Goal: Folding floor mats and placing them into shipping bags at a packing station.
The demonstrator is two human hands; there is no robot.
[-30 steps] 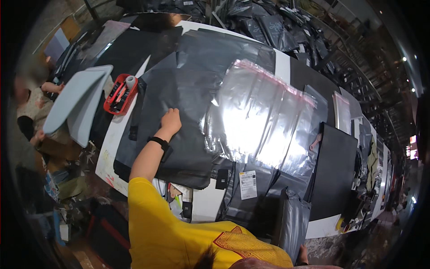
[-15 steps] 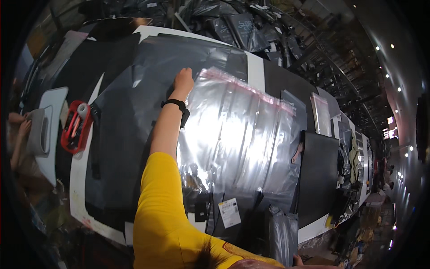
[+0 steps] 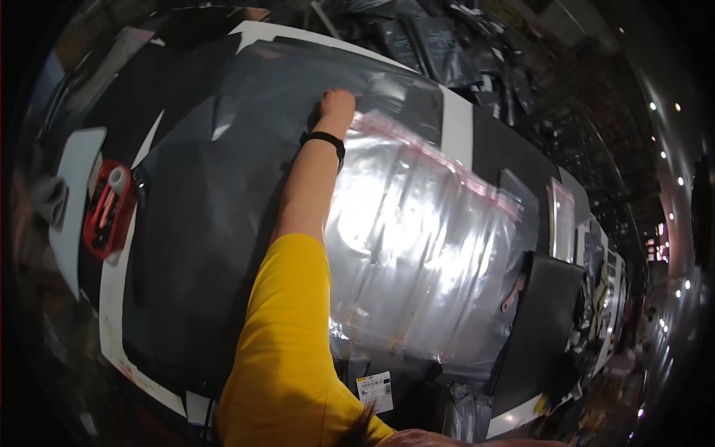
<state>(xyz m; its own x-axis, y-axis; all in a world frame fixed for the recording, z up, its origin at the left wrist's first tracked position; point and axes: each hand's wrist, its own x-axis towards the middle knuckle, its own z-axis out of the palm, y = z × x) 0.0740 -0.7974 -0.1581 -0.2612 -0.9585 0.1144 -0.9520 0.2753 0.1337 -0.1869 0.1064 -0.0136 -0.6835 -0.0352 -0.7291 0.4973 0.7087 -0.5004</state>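
Observation:
My left hand (image 3: 337,108), with a black watch (image 3: 325,141) on its wrist, is closed in a fist at the far left corner of a spread row of clear plastic bags (image 3: 424,231). Whatever its fingers hold, if anything, is hidden. The bags overlap like a fan, and pinkish-red strips (image 3: 439,158) run along their far edge. They lie on a large dark sheet (image 3: 201,238). A white printed label (image 3: 375,392) rests by the bags' near edge. My right hand is out of view.
A red basket (image 3: 126,237) with a white roll and small tools stands at the left, beside a pale board (image 3: 76,179). To the right are a pink comb (image 3: 514,292), a black folder-like panel (image 3: 544,313) and a clear packet (image 3: 561,223). Dark packages (image 3: 447,52) pile up beyond the table.
My left hand has shifted forward and right, closer to the bags' far corner. The whole view has shifted too. Fingers seen at the lower right edge are gone; another person's hands at left no longer show clearly.

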